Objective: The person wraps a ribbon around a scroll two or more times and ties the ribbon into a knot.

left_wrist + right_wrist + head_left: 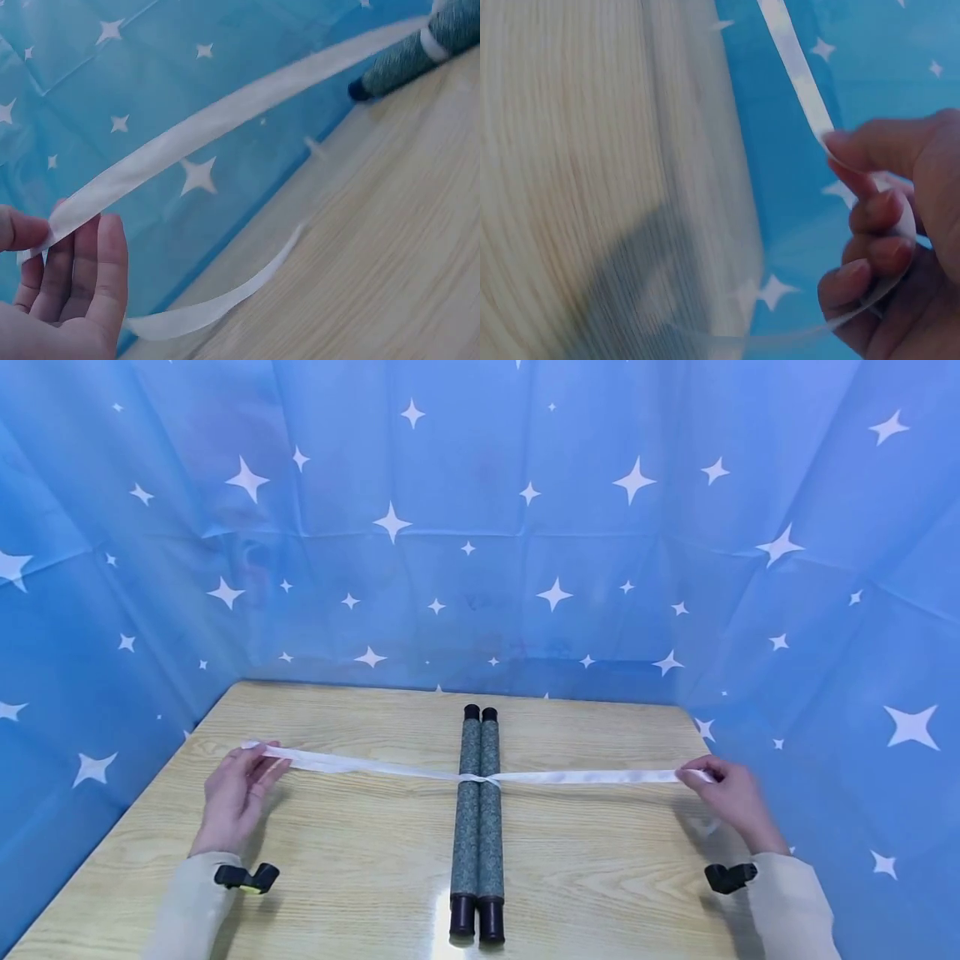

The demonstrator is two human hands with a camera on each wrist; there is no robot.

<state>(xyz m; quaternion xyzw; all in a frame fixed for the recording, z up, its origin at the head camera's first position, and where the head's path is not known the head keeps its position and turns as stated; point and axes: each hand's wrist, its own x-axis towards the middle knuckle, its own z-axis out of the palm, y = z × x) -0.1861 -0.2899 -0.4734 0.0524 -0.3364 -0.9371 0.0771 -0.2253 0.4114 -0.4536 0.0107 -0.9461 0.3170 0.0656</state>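
Smooth blue fabric printed with white four-pointed stars (480, 460) hangs in soft folds behind and beside a pale wood-grain counter (360, 843), whose glossy top throws back a patch of glare. On its middle lie two slim grey-green cylindrical rolls (471, 835) with a finely mottled covering, side by side and lengthwise, dark rounded knobs (462, 917) capping their ends. A flat white satin-like ribbon (585, 777) wraps around both and crosses or twists on top; whether it is knotted I cannot tell. Its two lengths stretch out sideways, nearly straight.

The left hand (236, 789) pinches one length near its tip between thumb and finger; the right hand (731, 797) pinches the other, with a thin tail curving past its curled fingers.

The ribbon should be very light, limp and rather slippery, best pinched flat near the ends. The rolls look firmer and heavier, likely to roll if nudged; steadying them near the wrap seems wise, and their covering may crease or scuff under hard pressure.
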